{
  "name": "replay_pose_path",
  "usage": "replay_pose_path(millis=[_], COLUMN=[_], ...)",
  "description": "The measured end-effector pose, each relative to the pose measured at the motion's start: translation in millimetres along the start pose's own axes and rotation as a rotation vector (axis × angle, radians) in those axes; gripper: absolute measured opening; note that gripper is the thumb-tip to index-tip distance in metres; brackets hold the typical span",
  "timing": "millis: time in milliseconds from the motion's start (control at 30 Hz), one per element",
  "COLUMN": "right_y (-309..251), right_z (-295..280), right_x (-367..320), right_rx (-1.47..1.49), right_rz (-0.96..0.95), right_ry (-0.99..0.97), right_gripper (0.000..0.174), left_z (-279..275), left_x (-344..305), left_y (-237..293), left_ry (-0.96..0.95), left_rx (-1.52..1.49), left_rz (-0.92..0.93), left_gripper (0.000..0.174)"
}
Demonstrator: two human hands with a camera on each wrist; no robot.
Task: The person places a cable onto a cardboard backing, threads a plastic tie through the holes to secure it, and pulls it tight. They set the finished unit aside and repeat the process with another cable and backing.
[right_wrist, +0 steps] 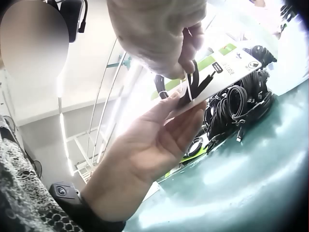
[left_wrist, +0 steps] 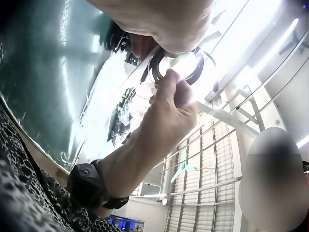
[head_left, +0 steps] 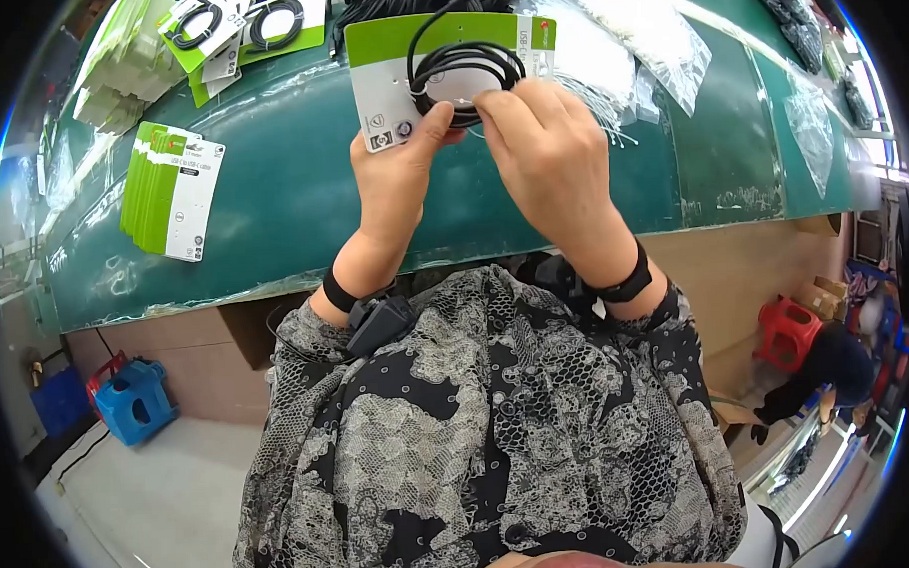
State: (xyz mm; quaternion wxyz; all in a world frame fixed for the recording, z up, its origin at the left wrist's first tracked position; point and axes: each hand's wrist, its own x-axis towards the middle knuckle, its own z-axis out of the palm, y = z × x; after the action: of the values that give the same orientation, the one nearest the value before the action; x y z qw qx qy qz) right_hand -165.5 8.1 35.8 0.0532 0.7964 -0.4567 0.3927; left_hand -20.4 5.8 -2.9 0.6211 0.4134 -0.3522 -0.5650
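A green and white card (head_left: pixel 377 76) with a coiled black cable (head_left: pixel 464 55) against its face is held up over the green table. My left hand (head_left: pixel 401 171) grips the card's lower edge, thumb in front on the coil and fingers behind. At the coil's lower right, my right hand (head_left: pixel 555 145) pinches with thumb and forefinger. In the right wrist view a thin white tie (right_wrist: pixel 189 89) runs round the cable beside the pinching fingers of my right hand (right_wrist: pixel 159 34). What lies exactly between those fingertips is hidden.
Stacked cards (head_left: pixel 166 194) lie at the left of the table (head_left: pixel 272 220). Carded cables (head_left: pixel 275 25) and more cards (head_left: pixel 131 60) are at the back left. Black cables (head_left: pixel 395 1) are heaped behind, with white ties (head_left: pixel 592 69) and plastic bags (head_left: pixel 656 27) to the right.
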Motion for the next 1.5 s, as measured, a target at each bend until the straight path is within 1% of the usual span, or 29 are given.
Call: replay_pose_path(millis=[100,233,667,767,933,1067,1167,1200,1300,1433,1500], right_y=[8.5,11.1,15.7,15.8,14.3,9.7,2.3,2.8,5.5,7.0,6.6], right_z=[3.0,3.5,6.9,8.2,7.8,12.4,19.2,20.1,21.8,23.1,21.1], right_x=[3.7,4.8,1.5,-0.6,0.5,2.6,-0.3,-0.9,-3.3,-4.6,-3.4], right_rx=[-0.036,-0.033,-0.028,-0.018,-0.034,-0.095,-0.123,-0.123,0.001,-0.005,-0.005], right_rz=[-0.028,-0.036,-0.023,-0.003,-0.014,0.001,0.006,0.007,0.115,0.064,0.058], right_ry=[-0.079,-0.110,-0.128,-0.174,-0.197,-0.247,-0.300,-0.298,-0.240,-0.175,-0.187], right_gripper=[0.010,0.010,0.011,0.011,0.011,0.011,0.011,0.011,0.011,0.010,0.009], left_z=[-0.7,-0.6,2.3,0.9,-0.6,-0.7,-2.4,-1.1,3.0,-0.3,-1.9], left_x=[1.0,2.4,5.9,5.6,4.8,2.5,-0.6,0.1,1.5,2.0,1.1], left_y=[-1.0,-3.0,-7.3,-9.6,-14.0,-17.2,-20.6,-19.7,-16.2,-18.3,-18.6], left_ry=[-0.022,-0.020,-0.007,-0.017,-0.016,-0.025,-0.004,-0.006,0.025,-0.018,-0.032], left_rx=[-0.044,-0.065,-0.040,0.005,0.029,0.095,0.080,0.082,-0.039,0.013,0.032], left_rz=[-0.010,-0.028,-0.041,-0.022,0.007,0.015,-0.042,-0.041,-0.057,-0.001,-0.017], left_gripper=[0.018,0.020,0.019,0.018,0.018,0.017,0.016,0.016,0.016,0.017,0.018])
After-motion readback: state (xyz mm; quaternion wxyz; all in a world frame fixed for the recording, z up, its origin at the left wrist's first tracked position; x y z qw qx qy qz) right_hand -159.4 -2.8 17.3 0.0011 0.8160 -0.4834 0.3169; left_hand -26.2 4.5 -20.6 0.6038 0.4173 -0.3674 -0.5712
